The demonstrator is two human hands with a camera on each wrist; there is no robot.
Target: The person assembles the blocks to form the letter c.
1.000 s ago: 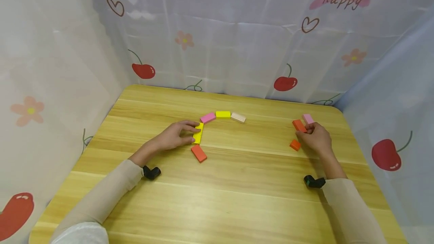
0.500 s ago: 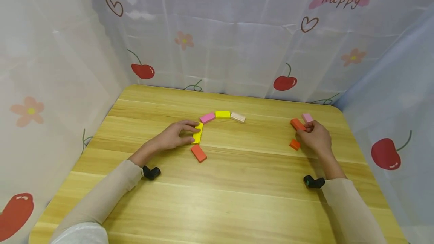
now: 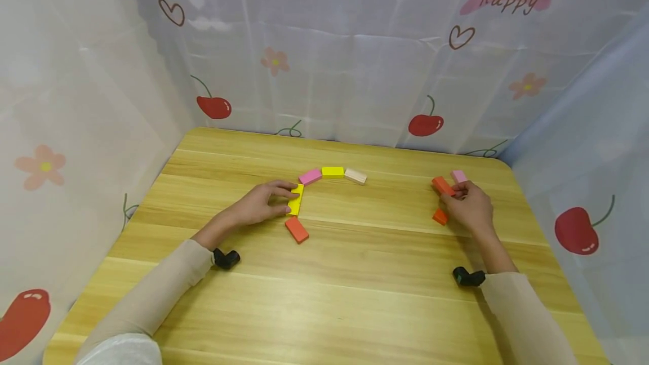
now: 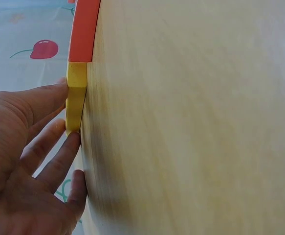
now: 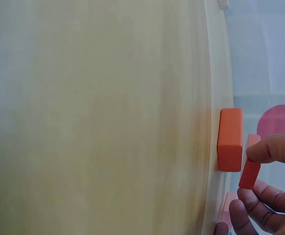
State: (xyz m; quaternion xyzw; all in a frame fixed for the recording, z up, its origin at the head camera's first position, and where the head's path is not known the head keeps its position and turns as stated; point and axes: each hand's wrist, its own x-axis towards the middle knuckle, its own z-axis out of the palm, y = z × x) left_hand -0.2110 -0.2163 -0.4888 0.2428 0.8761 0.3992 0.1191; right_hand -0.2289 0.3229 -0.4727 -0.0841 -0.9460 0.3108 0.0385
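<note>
In the head view my left hand (image 3: 262, 203) holds a yellow block (image 3: 296, 200) lying on the table, thumb near its close end and fingertips at its far end. The left wrist view shows that yellow block (image 4: 76, 98) end to end with a red-orange block (image 4: 85, 32). My right hand (image 3: 471, 205) pinches an orange block (image 3: 443, 186) between thumb and fingers. In the right wrist view this held block (image 5: 250, 175) is tilted, beyond another orange block (image 5: 230, 140) on the table. A light pink block (image 3: 458, 176) lies just past the right fingers.
A curve of blocks continues from the left hand: a pink block (image 3: 310, 177), a second yellow block (image 3: 333, 172) and a plain wood block (image 3: 356, 176). The red-orange block (image 3: 296, 230) forms its near end. Printed curtains (image 3: 345, 83) surround the wooden table (image 3: 324, 297).
My right hand has shifted slightly left with the orange block, which now overlaps the other orange block more closely in the head view. The left hand and the curve of blocks stay put.
</note>
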